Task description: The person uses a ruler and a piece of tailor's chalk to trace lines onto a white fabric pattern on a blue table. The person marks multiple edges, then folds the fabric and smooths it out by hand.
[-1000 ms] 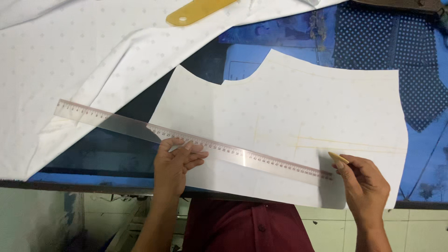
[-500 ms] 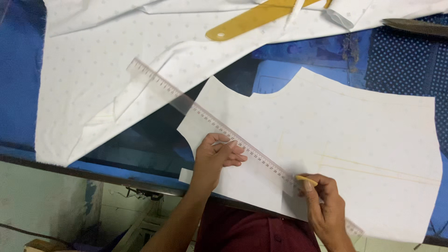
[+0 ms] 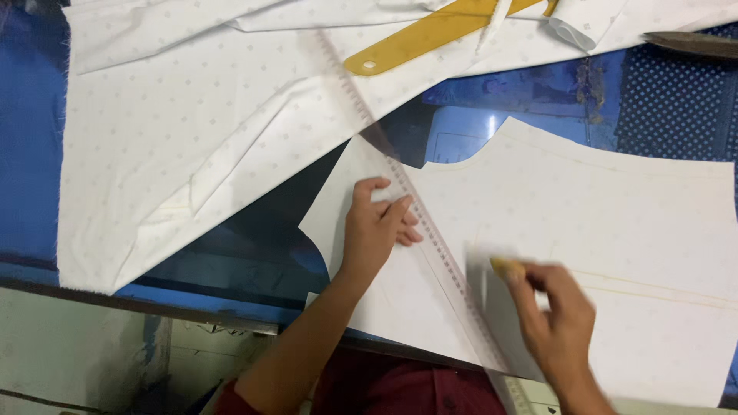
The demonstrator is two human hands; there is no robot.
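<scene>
Your left hand (image 3: 374,230) lies flat, fingers spread, pressing the clear ruler (image 3: 430,238) slantwise onto the white pattern piece (image 3: 615,230) on the blue table (image 3: 31,154). Your right hand (image 3: 557,323), blurred, has its fingers pinched on yellow chalk (image 3: 506,267) just beside the ruler's edge. Dotted white cloth (image 3: 192,123) lies upper left.

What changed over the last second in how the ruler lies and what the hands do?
The long clear plastic ruler swung from nearly level to steeply diagonal across the white paper pattern piece. The left hand stayed pressing it; the right hand still holds a small yellow chalk piece.
</scene>
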